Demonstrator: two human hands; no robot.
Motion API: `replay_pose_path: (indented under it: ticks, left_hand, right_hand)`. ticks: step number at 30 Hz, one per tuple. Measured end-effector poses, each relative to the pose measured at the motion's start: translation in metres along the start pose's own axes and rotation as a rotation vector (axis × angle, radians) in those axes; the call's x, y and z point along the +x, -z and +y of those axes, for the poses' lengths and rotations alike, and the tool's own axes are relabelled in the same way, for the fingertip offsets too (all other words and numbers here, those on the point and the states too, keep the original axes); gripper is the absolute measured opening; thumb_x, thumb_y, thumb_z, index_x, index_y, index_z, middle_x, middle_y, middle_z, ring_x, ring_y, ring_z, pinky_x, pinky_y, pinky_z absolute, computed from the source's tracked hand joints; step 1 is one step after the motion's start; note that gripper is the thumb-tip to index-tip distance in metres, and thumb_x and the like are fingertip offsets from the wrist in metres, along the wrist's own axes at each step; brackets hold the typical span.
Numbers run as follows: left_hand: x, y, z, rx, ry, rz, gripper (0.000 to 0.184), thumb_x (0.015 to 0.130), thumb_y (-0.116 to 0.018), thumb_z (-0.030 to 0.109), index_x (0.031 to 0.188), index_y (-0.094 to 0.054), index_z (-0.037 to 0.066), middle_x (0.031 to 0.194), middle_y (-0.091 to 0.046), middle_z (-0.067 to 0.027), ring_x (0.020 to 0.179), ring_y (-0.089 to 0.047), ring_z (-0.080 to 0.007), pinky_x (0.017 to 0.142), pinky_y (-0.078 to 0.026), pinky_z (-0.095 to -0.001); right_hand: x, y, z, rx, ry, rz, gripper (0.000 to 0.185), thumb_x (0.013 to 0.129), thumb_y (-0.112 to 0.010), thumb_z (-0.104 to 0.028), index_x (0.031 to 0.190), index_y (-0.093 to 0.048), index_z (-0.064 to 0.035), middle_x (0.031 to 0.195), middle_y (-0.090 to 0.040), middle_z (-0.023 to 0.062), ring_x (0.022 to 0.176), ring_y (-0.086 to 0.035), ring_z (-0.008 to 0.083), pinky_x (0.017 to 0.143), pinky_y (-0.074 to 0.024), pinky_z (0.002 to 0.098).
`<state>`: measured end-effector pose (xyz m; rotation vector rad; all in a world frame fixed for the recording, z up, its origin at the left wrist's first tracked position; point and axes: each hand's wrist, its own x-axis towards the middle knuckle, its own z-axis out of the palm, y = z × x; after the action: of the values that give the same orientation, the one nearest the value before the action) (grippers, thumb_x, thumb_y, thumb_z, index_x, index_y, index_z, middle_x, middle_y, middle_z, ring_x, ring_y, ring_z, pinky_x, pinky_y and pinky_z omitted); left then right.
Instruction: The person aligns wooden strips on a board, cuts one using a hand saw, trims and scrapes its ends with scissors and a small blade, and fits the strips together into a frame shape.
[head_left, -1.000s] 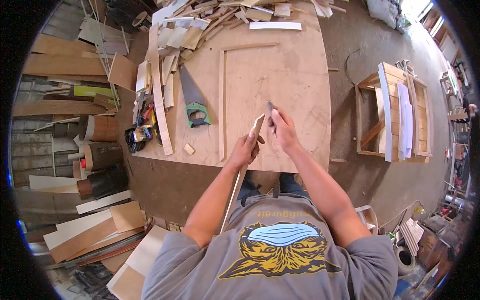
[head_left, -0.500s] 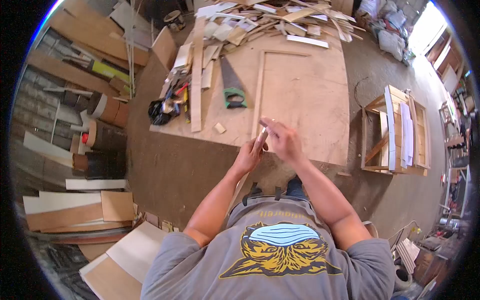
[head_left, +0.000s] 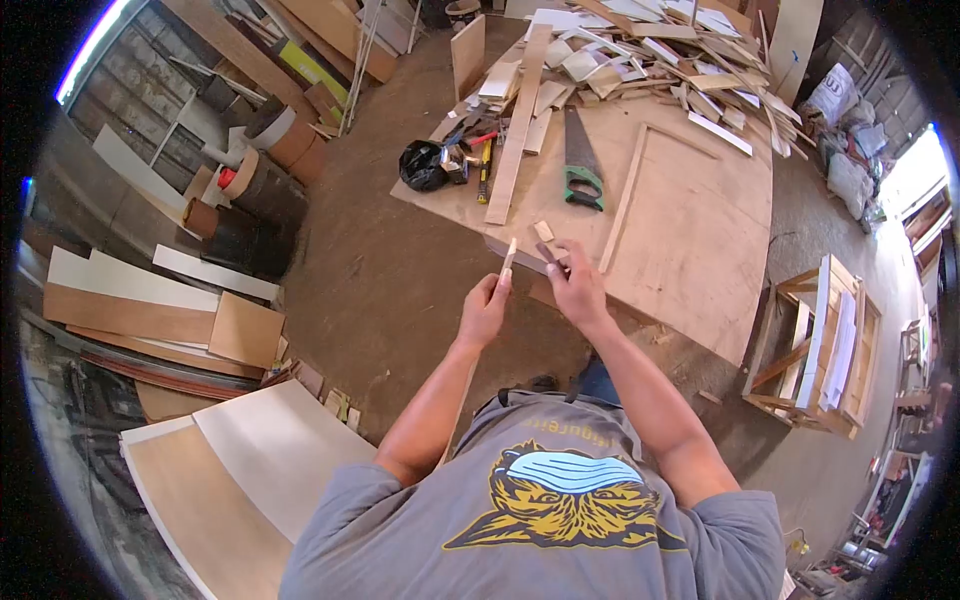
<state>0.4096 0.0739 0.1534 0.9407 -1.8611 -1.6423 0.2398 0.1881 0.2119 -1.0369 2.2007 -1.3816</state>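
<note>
My left hand (head_left: 484, 314) is closed around a thin wooden strip (head_left: 511, 252), whose pale end points up past the fingers. Its lower length runs back along my forearm. In my right hand (head_left: 580, 290) is a small, dark brown flat piece (head_left: 546, 253), pinched between the fingers; its exact kind is unclear. A short gap separates this piece from the strip's end. Both hands are over the near edge of a plywood-topped table (head_left: 700, 260). Just beyond them lies a small wood offcut (head_left: 543, 231).
On the table rest a green-handled handsaw (head_left: 582, 180), two thin strips forming a corner (head_left: 625, 195), a long board (head_left: 520, 125), a black plastic bag (head_left: 423, 165) and a scrap wood pile (head_left: 640, 50). A wooden frame (head_left: 815, 345) stands right; panels (head_left: 250, 460) lie left.
My hands have moved apart; the dark piece was at the strip's end and is now clear of it. The camera view has turned, shifting the table rightward.
</note>
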Motion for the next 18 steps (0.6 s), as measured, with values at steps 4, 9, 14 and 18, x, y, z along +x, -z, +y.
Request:
replay_pose_path:
  ticks: [4,9,14,18]
  left_hand:
    - [0.001,0.022,0.01,0.126,-0.009,0.132,0.045,0.107,-0.061,0.042,0.09,-0.062,0.0,0.072,-0.048,0.0039,0.069,-0.042,-0.0072,0.061,-0.037,-0.0281]
    - [0.023,0.036,0.003,0.231,0.02,0.168,0.047,0.103,-0.065,0.045,0.102,-0.067,-0.002,0.071,-0.053,0.0,0.068,-0.045,-0.0082,0.06,-0.039,-0.0294]
    - [0.072,0.043,-0.015,0.34,0.04,0.117,0.048,0.102,-0.066,0.046,0.103,-0.067,-0.002,0.067,-0.053,-0.0043,0.064,-0.045,-0.011,0.059,-0.04,-0.0323]
    - [0.131,0.05,-0.034,0.382,0.032,0.119,0.048,0.102,-0.066,0.046,0.103,-0.067,-0.002,0.066,-0.052,-0.0076,0.062,-0.046,-0.0129,0.058,-0.041,-0.0344]
  right_hand:
    - [0.021,-0.041,0.036,-0.045,0.018,-0.006,0.025,0.094,-0.07,-0.021,0.115,-0.068,-0.0063,0.101,-0.076,0.0198,0.096,-0.072,0.0394,0.084,-0.0553,0.0505]
    - [0.052,-0.056,0.07,-0.32,-0.109,0.047,0.025,0.095,-0.069,-0.026,0.114,-0.072,-0.0112,0.107,-0.074,0.0166,0.106,-0.069,0.0376,0.091,-0.0538,0.0502]
    - [0.101,-0.075,0.134,-0.436,-0.444,-0.028,0.023,0.096,-0.067,-0.025,0.115,-0.073,-0.0126,0.111,-0.072,0.0146,0.114,-0.065,0.0351,0.098,-0.0508,0.048]
    - [0.147,-0.095,0.165,-0.538,-0.429,0.041,0.029,0.095,-0.068,-0.025,0.122,-0.069,-0.0131,0.121,-0.069,0.0159,0.119,-0.062,0.0366,0.1,-0.0502,0.049]
